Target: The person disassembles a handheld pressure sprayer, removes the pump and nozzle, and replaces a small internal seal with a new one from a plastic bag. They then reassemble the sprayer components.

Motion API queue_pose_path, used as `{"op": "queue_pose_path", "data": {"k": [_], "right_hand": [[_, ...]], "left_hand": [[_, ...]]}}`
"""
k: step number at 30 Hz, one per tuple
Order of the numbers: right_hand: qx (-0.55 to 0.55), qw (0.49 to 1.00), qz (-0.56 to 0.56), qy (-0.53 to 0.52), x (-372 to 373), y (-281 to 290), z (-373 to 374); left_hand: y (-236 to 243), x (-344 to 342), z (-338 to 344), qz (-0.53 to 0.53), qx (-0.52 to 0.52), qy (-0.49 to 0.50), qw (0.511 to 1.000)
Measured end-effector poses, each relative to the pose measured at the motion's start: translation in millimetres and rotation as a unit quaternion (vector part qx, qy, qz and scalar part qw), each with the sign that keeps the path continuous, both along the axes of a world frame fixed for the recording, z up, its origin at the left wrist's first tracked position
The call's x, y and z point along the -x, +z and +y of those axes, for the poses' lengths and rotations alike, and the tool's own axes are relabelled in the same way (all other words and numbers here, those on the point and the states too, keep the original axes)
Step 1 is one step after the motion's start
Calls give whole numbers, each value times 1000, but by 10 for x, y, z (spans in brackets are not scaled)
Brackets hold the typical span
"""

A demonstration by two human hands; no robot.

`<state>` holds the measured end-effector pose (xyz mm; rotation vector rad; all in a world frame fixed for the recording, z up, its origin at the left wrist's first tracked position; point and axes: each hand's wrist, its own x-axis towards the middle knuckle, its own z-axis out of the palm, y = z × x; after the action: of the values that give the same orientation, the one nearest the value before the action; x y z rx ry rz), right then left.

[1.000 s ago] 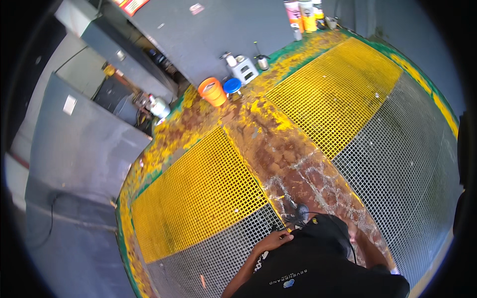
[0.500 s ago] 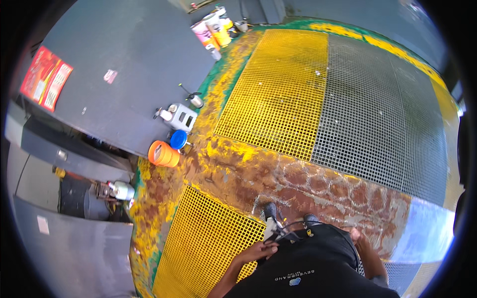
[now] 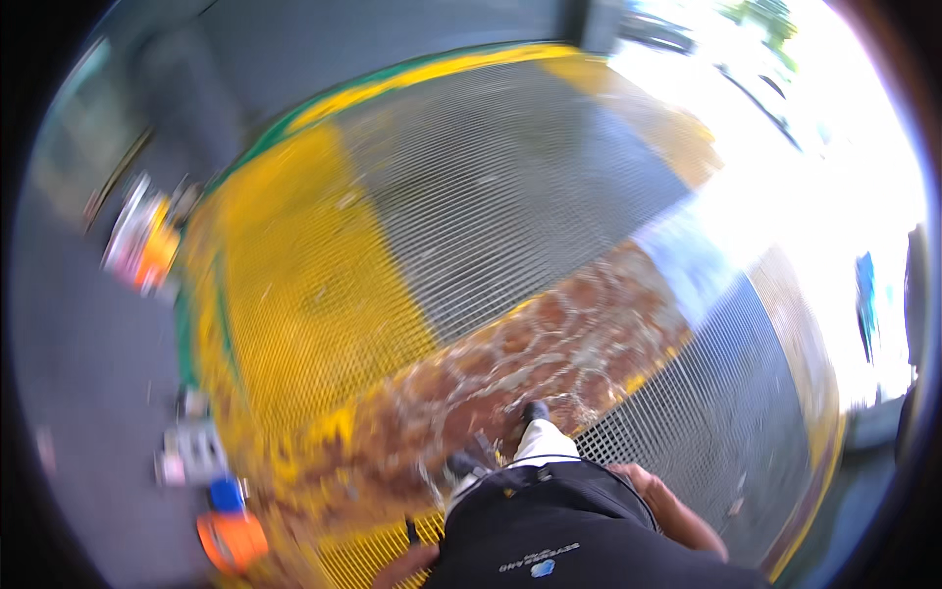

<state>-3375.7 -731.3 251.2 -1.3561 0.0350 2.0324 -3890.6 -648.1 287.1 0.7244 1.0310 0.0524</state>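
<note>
Walkway (image 3: 549,339): reddish-brown and worn, a person in dark shoes (image 3: 535,410) and light trousers (image 3: 543,444) standing on it, seen from above.
Black top (image 3: 599,525): worn at the bottom of the view, between the two hands, a small pale print on its front.
Right hand (image 3: 648,484): at the top's right edge, fingers apparently bent; whether they grip anything cannot be told.
Left hand (image 3: 420,557): low beside the top's left edge, blurred, its fingers indistinct; how far open, or holding what, cannot be told.
Grating: a yellow panel (image 3: 299,285) beside a grey panel (image 3: 491,187), across the walkway's far side.
Wall side: an orange bucket (image 3: 234,543) just beside a blue-topped container (image 3: 227,496), near a grey stool-like stand (image 3: 204,452).
Upper right: a dark car (image 3: 657,31) in glaring daylight.
</note>
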Motion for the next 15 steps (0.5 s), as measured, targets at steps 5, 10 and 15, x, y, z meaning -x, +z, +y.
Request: {"op": "queue_pose_path", "data": {"k": [5, 10, 15], "right_hand": [[-11, 993, -25, -114, 549, 537, 306], [-30, 987, 69, -144, 566, 679, 357], [-26, 992, -26, -122, 378, 296, -166]], "left_hand": [[318, 408, 339, 27, -68, -72, 995], [390, 552, 604, 22, -96, -126, 987], [477, 130, 916, 2, -109, -188, 976]]}}
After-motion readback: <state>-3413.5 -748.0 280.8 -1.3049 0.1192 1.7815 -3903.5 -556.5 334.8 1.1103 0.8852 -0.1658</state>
